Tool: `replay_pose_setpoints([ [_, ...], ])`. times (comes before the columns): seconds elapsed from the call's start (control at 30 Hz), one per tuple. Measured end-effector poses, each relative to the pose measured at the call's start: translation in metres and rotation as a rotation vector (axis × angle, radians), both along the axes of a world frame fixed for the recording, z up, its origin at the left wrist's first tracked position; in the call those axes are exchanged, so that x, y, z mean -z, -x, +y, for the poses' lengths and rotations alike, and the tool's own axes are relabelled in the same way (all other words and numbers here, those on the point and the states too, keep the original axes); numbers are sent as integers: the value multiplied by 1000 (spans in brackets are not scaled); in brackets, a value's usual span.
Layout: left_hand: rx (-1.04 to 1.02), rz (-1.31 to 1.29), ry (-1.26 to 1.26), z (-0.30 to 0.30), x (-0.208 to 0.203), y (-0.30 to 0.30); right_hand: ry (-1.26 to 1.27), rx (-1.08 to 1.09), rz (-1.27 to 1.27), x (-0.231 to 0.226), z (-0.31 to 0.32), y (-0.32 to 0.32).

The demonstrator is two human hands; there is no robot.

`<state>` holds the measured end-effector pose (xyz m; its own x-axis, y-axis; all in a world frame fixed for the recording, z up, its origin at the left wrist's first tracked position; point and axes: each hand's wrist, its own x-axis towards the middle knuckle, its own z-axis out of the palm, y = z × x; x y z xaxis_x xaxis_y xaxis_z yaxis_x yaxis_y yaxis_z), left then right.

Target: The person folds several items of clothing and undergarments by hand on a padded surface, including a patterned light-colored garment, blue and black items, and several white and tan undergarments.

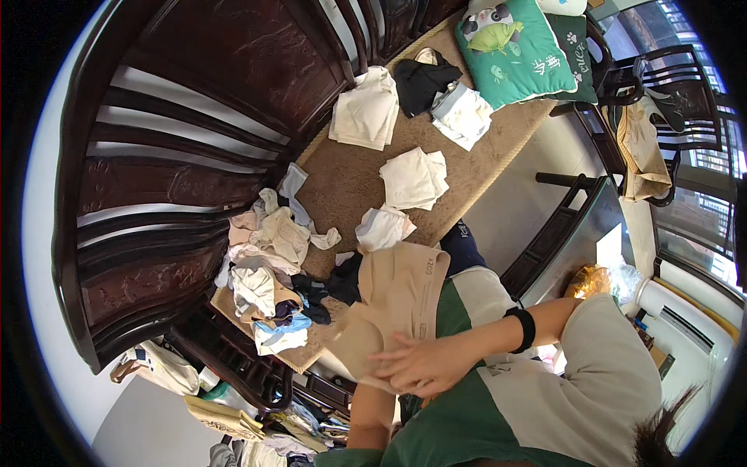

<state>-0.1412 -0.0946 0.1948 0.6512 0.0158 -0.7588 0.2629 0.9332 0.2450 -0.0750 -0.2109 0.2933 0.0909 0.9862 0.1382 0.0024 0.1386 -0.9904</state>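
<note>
A pair of beige underpants [401,288] with a printed waistband lies stretched across my lap, its lower left part bunched and blurred. My right hand [420,367], below a black wristband [524,328], grips the lower edge of the cloth with its fingers pointing left. From the bottom, my left forearm [369,416] reaches up to the same garment. Cloth and the right hand hide the left hand and its fingers. Just beyond the waistband sits a folded white and pink piece [385,227]. Dark clothes [342,279] touch the garment's left side.
Loose clothes [268,265] are heaped on the brown seat mat [342,187] against the carved wooden backrest [233,78]. Farther along lie a folded cream stack [366,109], a cream square [415,179], black and white pieces, and a green cushion [513,54]. A dark table [568,241] stands right.
</note>
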Motion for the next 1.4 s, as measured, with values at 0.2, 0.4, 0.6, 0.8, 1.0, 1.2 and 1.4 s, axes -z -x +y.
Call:
replay_pose_setpoints([
  [0.2,-69,-97,-33,19,-27,5,-120,-29,38,-14,11,23],
  [0.4,-124,-176,0,30,-42,-3,177,233,336,-53,-3,-41],
  [0.6,-132,-153,106,37,-23,-29,473,789,168,-41,2,-86],
  [0.8,-132,-164,170,34,-17,-35,482,1044,-396,14,-7,-99],
  [1.0,-25,-197,173,46,-21,-46,778,563,483,47,-40,-127],
  [1.2,-12,-185,203,40,-13,-55,773,549,909,68,-38,-121],
  [1.4,-197,-102,411,23,-3,-72,662,947,1039,102,-27,-93],
])
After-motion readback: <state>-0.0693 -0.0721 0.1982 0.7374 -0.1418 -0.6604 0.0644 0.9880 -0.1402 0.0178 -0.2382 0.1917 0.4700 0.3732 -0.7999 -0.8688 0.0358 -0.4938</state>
